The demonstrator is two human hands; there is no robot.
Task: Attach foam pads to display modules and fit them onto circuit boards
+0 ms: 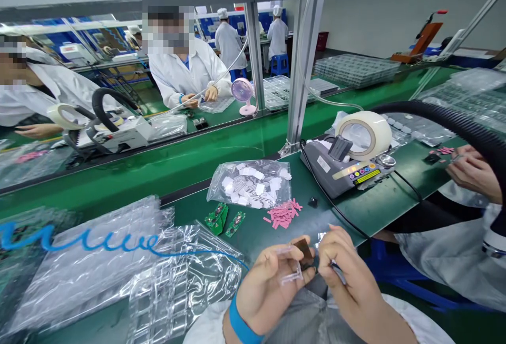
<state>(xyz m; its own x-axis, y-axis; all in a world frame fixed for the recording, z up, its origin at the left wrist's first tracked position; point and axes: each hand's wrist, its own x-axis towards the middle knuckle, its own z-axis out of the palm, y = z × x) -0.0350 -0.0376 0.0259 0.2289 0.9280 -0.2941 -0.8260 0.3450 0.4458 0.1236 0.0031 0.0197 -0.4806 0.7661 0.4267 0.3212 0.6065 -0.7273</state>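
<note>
My left hand (269,283), with a blue wrist strap (242,323) on it, holds a small clear plastic frame (291,276) in the palm. A dark brownish square piece (304,252) sits between the thumb and fingertips of the same hand. My right hand (346,267) is closed in a pinch close beside it. Something small and shiny shows among its fingers, too hidden to name. Beyond the hands lie a heap of pink strips (283,214), two or so green circuit boards (236,224) and a bag of white pieces (253,183).
A tape dispenser (336,175) with a large tape roll (383,133) stands ahead right, near a black hose (446,117). Clear plastic trays (185,281) lie left under a coiled blue cord (118,241). A co-worker's hands (476,173) are at right; others work across the bench.
</note>
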